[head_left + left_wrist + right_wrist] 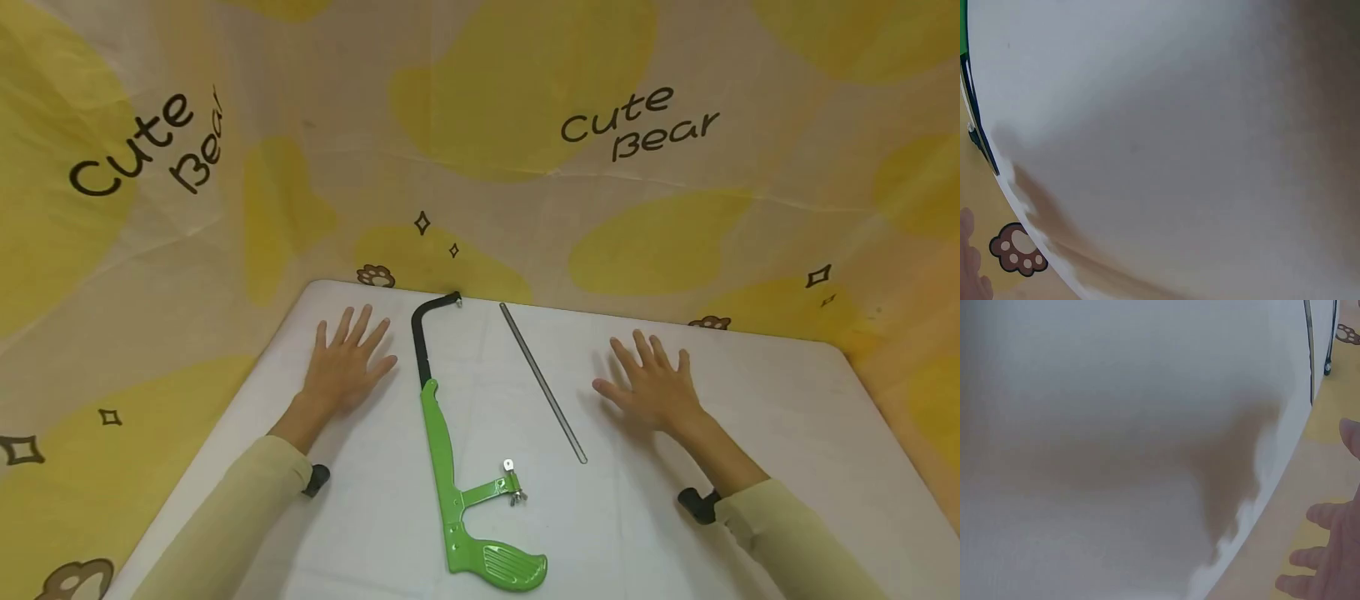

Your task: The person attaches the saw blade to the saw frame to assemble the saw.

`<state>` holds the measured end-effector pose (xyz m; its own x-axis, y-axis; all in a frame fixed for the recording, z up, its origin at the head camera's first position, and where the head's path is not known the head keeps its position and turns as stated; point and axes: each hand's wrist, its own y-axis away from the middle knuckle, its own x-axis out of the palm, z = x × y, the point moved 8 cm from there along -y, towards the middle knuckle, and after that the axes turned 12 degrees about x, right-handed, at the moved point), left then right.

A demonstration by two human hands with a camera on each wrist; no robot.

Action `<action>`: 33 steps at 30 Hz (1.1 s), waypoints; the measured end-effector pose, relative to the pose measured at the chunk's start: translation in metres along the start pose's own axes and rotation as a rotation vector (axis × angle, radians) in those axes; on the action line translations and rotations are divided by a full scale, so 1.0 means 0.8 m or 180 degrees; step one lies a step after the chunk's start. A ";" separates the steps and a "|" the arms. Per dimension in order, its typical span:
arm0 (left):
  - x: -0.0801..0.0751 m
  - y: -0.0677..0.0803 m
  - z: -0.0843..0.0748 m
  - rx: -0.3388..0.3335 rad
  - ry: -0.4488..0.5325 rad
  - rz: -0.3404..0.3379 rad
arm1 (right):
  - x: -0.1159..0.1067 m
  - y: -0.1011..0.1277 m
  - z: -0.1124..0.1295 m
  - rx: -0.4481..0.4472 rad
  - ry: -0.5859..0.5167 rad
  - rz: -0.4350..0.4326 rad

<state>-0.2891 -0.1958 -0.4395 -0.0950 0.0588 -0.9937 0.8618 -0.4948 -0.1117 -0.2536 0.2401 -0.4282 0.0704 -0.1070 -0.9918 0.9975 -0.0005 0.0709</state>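
Right now both my hands lie flat and empty on the tabletop, the hacksaw frame between them, long axis running away from me, nearer my left hand, the blade nearer my right hand.

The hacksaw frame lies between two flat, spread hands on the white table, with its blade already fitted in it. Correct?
Not quite. The blade is not fitted: the head view shows it lying loose on the table, beside the hacksaw frame. The left hand and right hand do lie flat and spread on either side.
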 end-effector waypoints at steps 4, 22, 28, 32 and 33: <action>-0.003 -0.003 -0.008 0.0066 -0.0044 -0.0056 | 0.000 0.002 0.008 -0.0040 0.0020 -0.0023; -0.002 -0.008 -0.036 0.0253 -0.0069 0.0075 | 0.006 0.011 0.035 -0.0253 -0.0147 -0.0036; 0.000 -0.009 -0.045 0.0344 -0.0096 0.0109 | 0.012 0.013 0.044 -0.0319 -0.0185 -0.0028; 0.003 -0.009 -0.053 0.0424 -0.0087 0.0135 | 0.014 0.016 0.050 -0.0362 -0.0258 -0.0043; 0.002 -0.009 -0.055 0.0450 -0.0069 0.0127 | 0.015 0.017 0.052 -0.0373 -0.0285 -0.0049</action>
<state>-0.2734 -0.1542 -0.4404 -0.0740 0.0187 -0.9971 0.7864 -0.6137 -0.0699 -0.2397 0.1972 -0.4344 0.0595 -0.1961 -0.9788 0.9929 0.1127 0.0378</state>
